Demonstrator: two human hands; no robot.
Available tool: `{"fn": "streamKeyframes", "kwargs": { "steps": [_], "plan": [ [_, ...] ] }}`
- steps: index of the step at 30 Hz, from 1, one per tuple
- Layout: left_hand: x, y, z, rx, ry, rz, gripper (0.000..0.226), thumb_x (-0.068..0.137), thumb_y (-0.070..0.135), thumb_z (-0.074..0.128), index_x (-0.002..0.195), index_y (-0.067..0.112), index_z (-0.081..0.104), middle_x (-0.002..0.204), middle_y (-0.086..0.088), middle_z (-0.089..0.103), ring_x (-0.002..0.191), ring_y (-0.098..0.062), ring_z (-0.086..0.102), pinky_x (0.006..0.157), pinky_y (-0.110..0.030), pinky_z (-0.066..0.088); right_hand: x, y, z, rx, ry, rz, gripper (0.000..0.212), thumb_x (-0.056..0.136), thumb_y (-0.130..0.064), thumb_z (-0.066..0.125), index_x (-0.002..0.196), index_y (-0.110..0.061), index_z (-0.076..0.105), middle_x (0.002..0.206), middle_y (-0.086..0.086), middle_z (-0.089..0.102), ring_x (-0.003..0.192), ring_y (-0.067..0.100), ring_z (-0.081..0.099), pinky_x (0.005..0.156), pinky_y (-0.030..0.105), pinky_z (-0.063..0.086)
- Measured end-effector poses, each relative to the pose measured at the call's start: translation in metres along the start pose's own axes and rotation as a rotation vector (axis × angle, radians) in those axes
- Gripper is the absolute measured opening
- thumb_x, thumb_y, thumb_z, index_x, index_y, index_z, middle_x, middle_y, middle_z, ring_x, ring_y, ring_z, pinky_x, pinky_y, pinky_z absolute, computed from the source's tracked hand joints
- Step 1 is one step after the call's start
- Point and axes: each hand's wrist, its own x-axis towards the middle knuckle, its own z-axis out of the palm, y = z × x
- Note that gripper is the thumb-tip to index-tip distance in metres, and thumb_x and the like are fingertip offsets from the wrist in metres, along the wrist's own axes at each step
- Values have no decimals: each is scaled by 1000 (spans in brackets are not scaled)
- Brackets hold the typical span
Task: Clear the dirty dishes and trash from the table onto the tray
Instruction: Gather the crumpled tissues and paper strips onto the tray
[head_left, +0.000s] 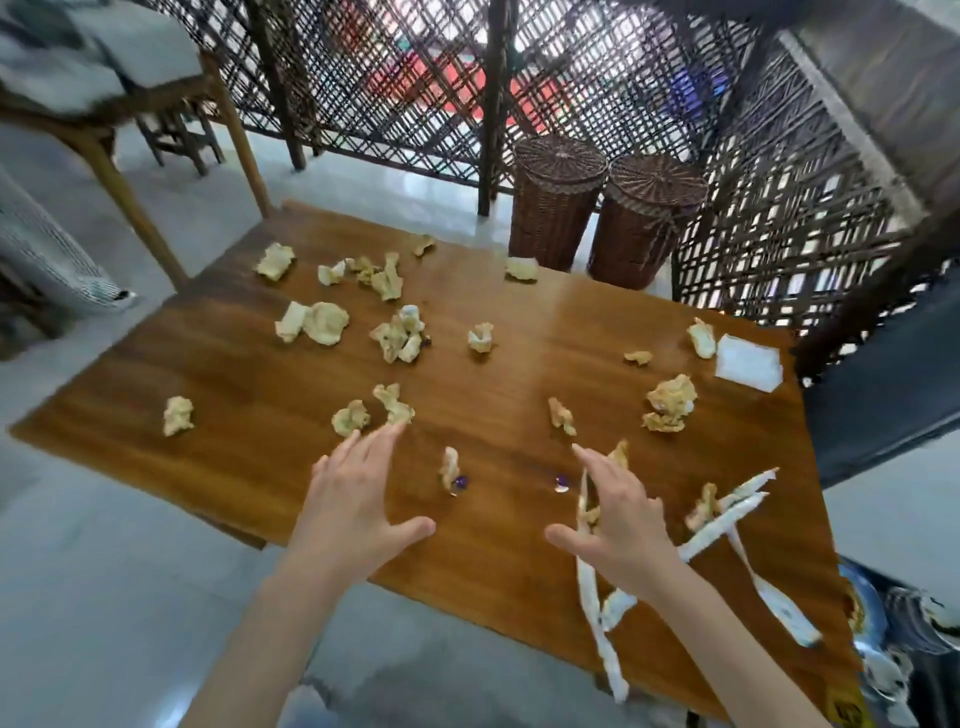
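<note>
Several crumpled, stained napkins, such as one (325, 322) and another (670, 401), lie scattered over the wooden table (234, 374). Long white paper wrappers (727, 514) lie near the front right edge. A flat white napkin (748, 361) sits at the far right. My left hand (353, 499) hovers over the table with fingers spread, its tips close to a crumpled napkin (395, 404). My right hand (618, 519) is spread above the wrappers and holds nothing. Two small purple bits (460, 482) lie between my hands. No dishes show on the table top.
Two lidded wicker baskets (556, 202) stand behind the table against a lattice screen (415, 78). A wooden chair (130, 104) is at the back left. At the right edge, a blurred tray with dishes (893, 639) shows partly. Grey floor surrounds the table.
</note>
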Motion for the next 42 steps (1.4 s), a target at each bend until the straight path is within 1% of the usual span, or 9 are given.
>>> {"fn": "streamKeyframes", "kwargs": {
  "steps": [5, 12, 18, 23, 29, 33, 37, 39, 42],
  "plan": [
    [33, -92, -47, 53, -10, 84, 102, 65, 64, 69, 145, 37, 10, 150, 13, 27, 141, -15, 18, 114, -41, 22, 35, -92, 40, 91, 49, 53, 96, 70, -52, 74, 147, -30, 20, 150, -7, 30, 138, 12, 25, 110, 30, 28],
    [88, -191, -70, 54, -64, 45, 99, 67, 63, 69, 144, 40, 11, 151, 14, 26, 140, -14, 20, 112, -40, 24, 93, -175, 88, 116, -31, 80, 97, 71, -49, 74, 148, -28, 18, 152, -7, 26, 140, 11, 20, 113, 31, 26],
    [155, -260, -77, 162, -56, -37, 97, 65, 63, 70, 143, 43, 16, 149, 10, 30, 136, -15, 30, 109, -39, 29, 161, -213, 116, 12, -67, 38, 98, 72, -53, 71, 148, -33, 13, 154, -8, 21, 143, 14, 15, 115, 34, 23],
    [186, -323, -72, 273, -143, -83, 94, 66, 61, 71, 143, 43, 20, 149, 6, 30, 135, -18, 32, 108, -42, 31, 192, -240, 150, -33, -133, 66, 99, 72, -53, 72, 149, -32, 12, 155, -8, 18, 143, 14, 13, 116, 32, 19],
    [207, -377, -55, 315, -276, -50, 89, 66, 63, 70, 140, 44, 25, 146, 6, 34, 132, -18, 35, 105, -41, 36, 222, -255, 187, -111, -116, 172, 97, 74, -55, 69, 149, -31, 13, 155, -5, 18, 143, 18, 14, 117, 38, 21],
    [207, -398, -48, 346, -350, -102, 83, 68, 62, 69, 137, 41, 28, 139, 3, 39, 124, -19, 41, 95, -36, 46, 234, -257, 208, -153, -58, 279, 97, 73, -58, 67, 149, -28, 14, 155, 0, 19, 143, 22, 15, 117, 40, 19],
    [203, -410, -40, 244, -391, -199, 67, 76, 44, 72, 132, 32, 37, 128, -3, 45, 108, -19, 52, 80, -29, 53, 233, -257, 228, -178, -7, 382, 98, 72, -60, 67, 149, -26, 17, 155, 5, 18, 143, 26, 14, 115, 41, 19],
    [201, -410, -35, 202, -388, -190, 58, 79, 34, 72, 129, 30, 42, 119, -2, 49, 95, -14, 56, 72, -23, 52, 233, -253, 233, -185, -2, 446, 99, 71, -62, 67, 149, -27, 16, 156, 6, 15, 143, 29, 13, 114, 43, 23],
    [202, -408, -27, 144, -378, -162, 44, 83, 21, 68, 121, 28, 48, 108, 2, 55, 81, -7, 50, 69, -18, 48, 237, -245, 237, -186, -5, 510, 101, 70, -61, 69, 148, -29, 13, 156, 8, 12, 142, 32, 13, 111, 47, 27]
  ]
}}
